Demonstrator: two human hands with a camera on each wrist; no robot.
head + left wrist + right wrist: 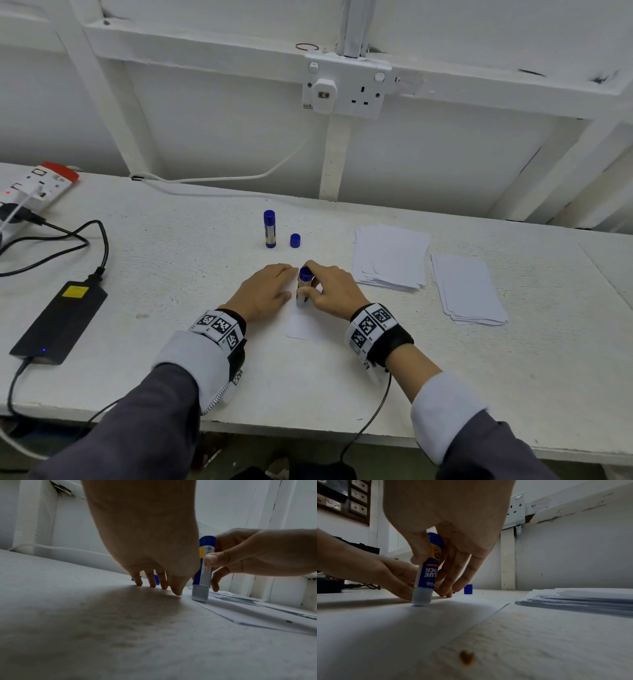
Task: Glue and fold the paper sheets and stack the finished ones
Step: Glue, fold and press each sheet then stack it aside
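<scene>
Room: white panelled wall [212, 113] with timber battens; a double socket [346, 87] on it with a plug in its left outlet.
Surface: long white bench [178, 260], rough and marked, with a brown stain near the right wrist.
Left side: a black power brick [60, 320] with cables, and a power strip [37, 186] at the far left edge.
Stacks: two piles of white paper to the right, a wider pile [390, 257] and just beside it a narrower pile [467, 289]; I judge the narrower one to be the folded, finished sheets, though no fold shows clearly.
Sheet: one sheet [303, 327] lies flat and unfolded between the hands.
Spare stick: a second glue stick [269, 228] stands capped behind the hands, a loose blue cap [295, 240] just beside it.
Stick: glue stick [303, 286], uncapped, upright, its clear end down on the sheet near the left edge.
Right hand: right hand [330, 287] pinches the stick between thumb and fingers.
Left hand: left hand [265, 291] lies flat, fingers straight, fingertips [152, 584] on the bench just beside the sheet's edge; whether they touch the sheet I cannot tell.
Progress: gluing of this sheet is under way; folding and stacking it remain, and the wider pile looks largely still to be done.
</scene>
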